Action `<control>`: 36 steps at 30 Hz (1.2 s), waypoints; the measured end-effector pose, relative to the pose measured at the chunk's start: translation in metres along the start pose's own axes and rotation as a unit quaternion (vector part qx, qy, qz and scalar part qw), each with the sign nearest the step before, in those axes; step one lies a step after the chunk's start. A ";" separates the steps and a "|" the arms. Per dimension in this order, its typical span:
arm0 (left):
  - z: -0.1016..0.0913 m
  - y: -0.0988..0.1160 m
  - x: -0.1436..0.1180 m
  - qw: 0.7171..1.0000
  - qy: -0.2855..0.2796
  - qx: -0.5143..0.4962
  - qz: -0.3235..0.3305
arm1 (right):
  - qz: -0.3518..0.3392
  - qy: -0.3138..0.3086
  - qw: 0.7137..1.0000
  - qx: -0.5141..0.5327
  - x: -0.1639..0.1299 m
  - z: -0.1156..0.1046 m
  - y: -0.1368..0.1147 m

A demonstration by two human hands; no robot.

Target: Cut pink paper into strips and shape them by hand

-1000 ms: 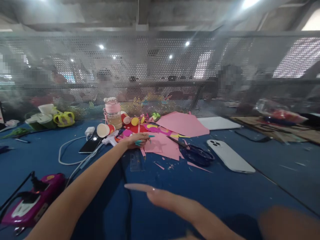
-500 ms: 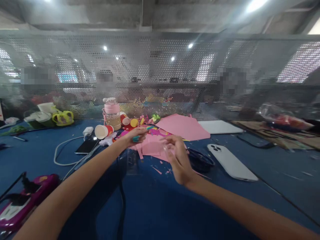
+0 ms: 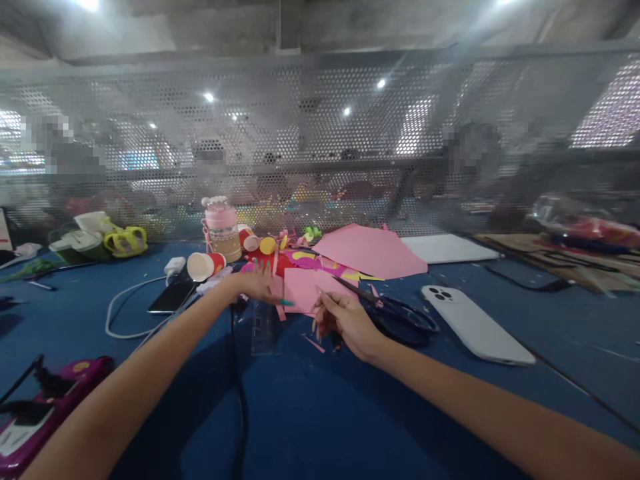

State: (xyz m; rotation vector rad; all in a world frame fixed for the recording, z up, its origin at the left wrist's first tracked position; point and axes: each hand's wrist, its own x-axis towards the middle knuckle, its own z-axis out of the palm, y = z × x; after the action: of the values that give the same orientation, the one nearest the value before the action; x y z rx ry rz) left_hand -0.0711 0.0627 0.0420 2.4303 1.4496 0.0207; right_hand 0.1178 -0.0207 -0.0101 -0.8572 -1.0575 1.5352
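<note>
My left hand [image 3: 260, 283] hangs over the left edge of a small pink paper sheet [image 3: 305, 290], its fingers stretched apart and holding nothing visible. One teal nail shows at the thumb. At the sheet's right front edge, my right hand [image 3: 347, 320] has its fingers bent together. Whatever is between its fingertips, if anything, is too small to make out. Dark blue scissors [image 3: 413, 320] lie just beyond the right hand, blades over the sheet. A clear ruler [image 3: 263, 330] lies in front of the left hand. Pink paper strips [image 3: 281, 310] and scraps lie around the sheet.
A large pink sheet [image 3: 370, 250] lies behind, beside a white laptop-like slab [image 3: 447, 249]. A white phone [image 3: 475, 325] is at right. A bottle [image 3: 223, 230], a paper cup [image 3: 205, 265], a black phone [image 3: 173, 295] and a purple power strip [image 3: 55, 407] stand left. A perforated screen [image 3: 310, 147] rises behind.
My left hand has opened from a pinch and moved slightly left and down. My right hand has lowered, its fingers turned down toward the sheet, leaving the scissors more visible.
</note>
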 end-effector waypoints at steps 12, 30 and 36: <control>0.011 0.025 -0.002 0.993 -0.060 0.102 0.021 | -0.003 0.003 0.999 0.035 0.000 -0.003 -0.001; 0.040 0.036 0.004 0.981 -0.004 0.134 0.137 | -0.058 0.017 0.998 0.003 -0.001 -0.003 0.002; 0.047 0.039 0.000 0.991 0.022 0.091 0.100 | -0.219 0.139 0.943 -0.207 0.023 -0.025 -0.015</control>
State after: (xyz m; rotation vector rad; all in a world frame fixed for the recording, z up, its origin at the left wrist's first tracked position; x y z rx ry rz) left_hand -0.0301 0.0334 0.0076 2.7316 1.2694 -0.0142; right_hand 0.1415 0.0081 -0.0048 -1.0068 -1.2760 0.8044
